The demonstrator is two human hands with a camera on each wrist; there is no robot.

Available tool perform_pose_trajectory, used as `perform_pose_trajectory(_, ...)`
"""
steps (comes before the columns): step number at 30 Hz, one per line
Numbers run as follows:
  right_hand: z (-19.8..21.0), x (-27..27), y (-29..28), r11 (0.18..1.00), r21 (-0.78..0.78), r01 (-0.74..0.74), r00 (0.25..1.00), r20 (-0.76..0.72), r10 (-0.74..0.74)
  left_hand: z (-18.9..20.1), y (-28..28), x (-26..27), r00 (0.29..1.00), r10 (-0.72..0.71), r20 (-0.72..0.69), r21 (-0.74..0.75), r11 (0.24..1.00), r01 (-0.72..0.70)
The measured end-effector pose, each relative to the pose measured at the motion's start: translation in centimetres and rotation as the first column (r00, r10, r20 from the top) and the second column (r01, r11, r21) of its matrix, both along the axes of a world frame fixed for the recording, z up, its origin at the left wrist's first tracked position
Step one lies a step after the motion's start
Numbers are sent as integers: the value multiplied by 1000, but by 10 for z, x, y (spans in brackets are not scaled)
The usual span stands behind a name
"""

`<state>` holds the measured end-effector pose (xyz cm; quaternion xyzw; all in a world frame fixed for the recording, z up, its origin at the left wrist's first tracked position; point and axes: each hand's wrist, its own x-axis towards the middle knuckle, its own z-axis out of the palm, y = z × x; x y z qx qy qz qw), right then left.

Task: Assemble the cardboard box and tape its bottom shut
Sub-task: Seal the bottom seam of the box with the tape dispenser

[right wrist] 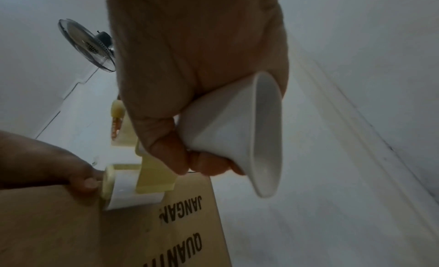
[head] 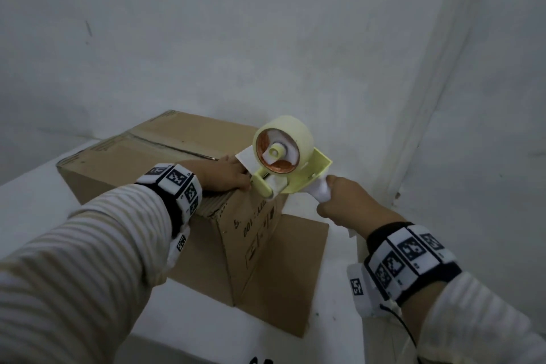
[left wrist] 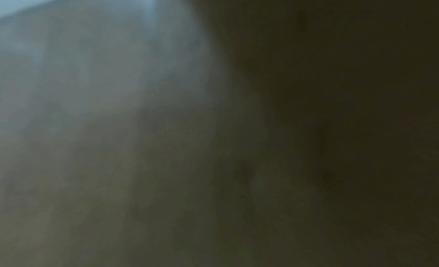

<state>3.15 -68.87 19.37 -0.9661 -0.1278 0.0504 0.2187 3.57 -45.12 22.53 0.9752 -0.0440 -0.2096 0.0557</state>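
Grey-white walls are closing round a white tabletop – a fan is hanging on one wall. The cardboard box is sitting there, bottom flaps up. The left hand is pressing its near corner, fingers flat; the right hand is gripping the tape dispenser – roller on the box edge.

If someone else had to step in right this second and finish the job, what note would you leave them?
Right hand: grips the white handle of the tape dispenser, whose roller sits at the near end of the cardboard box.
Left hand: rests on the box top beside the roller; whether it pins the tape end cannot be told.
Box: assembled, standing bottom-up on the white table, flaps folded shut; the centre seam looks untaped.
Done: box formed, flaps closed, dispenser placed at the seam's near end.
Left: run the tape along the seam to the far edge, cut it, press it down.
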Motion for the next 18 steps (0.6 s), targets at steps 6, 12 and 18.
perform_pose_trajectory(6, -28, -7, -17, 984, 108, 141, 986, -100, -130, 3, -9, -2, 991, 134, 8, -104, 986, -133)
perform_pose_trajectory(12, -25, 3, -20, 969, 124, 213, 977, -52, -208, -17, -29, 13, 943, 285, 171, -28, 958, -285)
perform_pose_trajectory(18, -14, 6, -4, 957, 191, 219, 976, -39, -216, -20, -40, 4, 929, 278, 245, 32, 955, -295)
